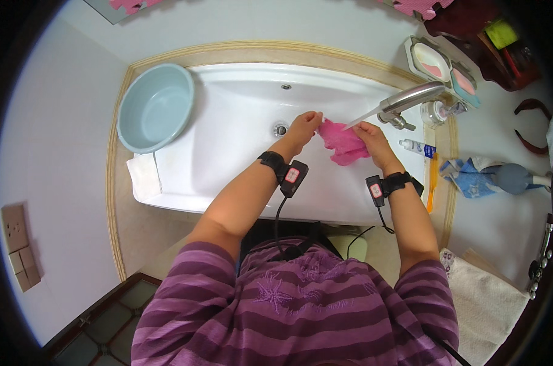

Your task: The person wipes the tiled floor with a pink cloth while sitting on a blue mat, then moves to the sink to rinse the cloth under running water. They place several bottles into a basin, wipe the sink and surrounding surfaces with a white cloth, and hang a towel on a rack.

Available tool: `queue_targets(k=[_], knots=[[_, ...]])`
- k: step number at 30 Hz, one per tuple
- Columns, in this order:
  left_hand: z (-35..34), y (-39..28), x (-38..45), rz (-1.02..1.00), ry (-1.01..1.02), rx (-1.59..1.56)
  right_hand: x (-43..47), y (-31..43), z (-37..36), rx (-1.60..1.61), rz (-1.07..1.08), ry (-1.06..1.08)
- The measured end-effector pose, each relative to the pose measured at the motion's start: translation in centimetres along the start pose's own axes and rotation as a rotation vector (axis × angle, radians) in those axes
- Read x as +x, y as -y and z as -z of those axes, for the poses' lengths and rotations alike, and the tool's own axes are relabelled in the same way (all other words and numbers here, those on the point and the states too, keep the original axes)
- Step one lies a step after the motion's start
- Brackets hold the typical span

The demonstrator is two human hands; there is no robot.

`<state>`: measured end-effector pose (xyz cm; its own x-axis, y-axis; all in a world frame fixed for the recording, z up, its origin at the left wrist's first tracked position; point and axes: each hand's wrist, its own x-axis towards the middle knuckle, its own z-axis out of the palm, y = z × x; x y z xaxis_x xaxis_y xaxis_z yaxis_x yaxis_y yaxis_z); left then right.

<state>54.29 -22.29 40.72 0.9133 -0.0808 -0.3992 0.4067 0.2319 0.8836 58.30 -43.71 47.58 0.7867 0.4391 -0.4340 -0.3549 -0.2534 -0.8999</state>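
Observation:
Pinched between both my hands, a wet pink cloth is spread above the right half of a white washbasin. My left hand grips its upper left corner, where a small whitish bit shows at the fingertips. At the cloth's upper right edge, my right hand holds it between thumb and fingers. Water from the chrome faucet runs down onto the cloth between the hands. The basin's drain lies just left of my left hand. What the cloth is exactly, I cannot tell.
A light blue plastic basin rests on the left rim, with a folded white cloth below it. Along the right rim are a toothpaste tube, an orange toothbrush-like item and a clear pump bottle. Soap dishes hang behind the faucet.

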Motion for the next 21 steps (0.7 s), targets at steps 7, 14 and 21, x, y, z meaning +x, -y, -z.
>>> queue_targets(k=[7, 14, 21], knots=[[-2.4, -0.6, 0.2, 0.091, 0.245, -0.155, -0.9, -0.8, 2.6, 0.077, -0.072, -0.013], [-2.2, 0.0, 1.0, 0.003, 0.214, 0.165, -0.8, -0.4, 2.2, 0.146, -0.068, 0.08], [-1.7, -0.1, 0.9, -0.103, 0.032, -0.104, -0.5, 0.0, 1.2, 0.261, -0.163, 0.053]])
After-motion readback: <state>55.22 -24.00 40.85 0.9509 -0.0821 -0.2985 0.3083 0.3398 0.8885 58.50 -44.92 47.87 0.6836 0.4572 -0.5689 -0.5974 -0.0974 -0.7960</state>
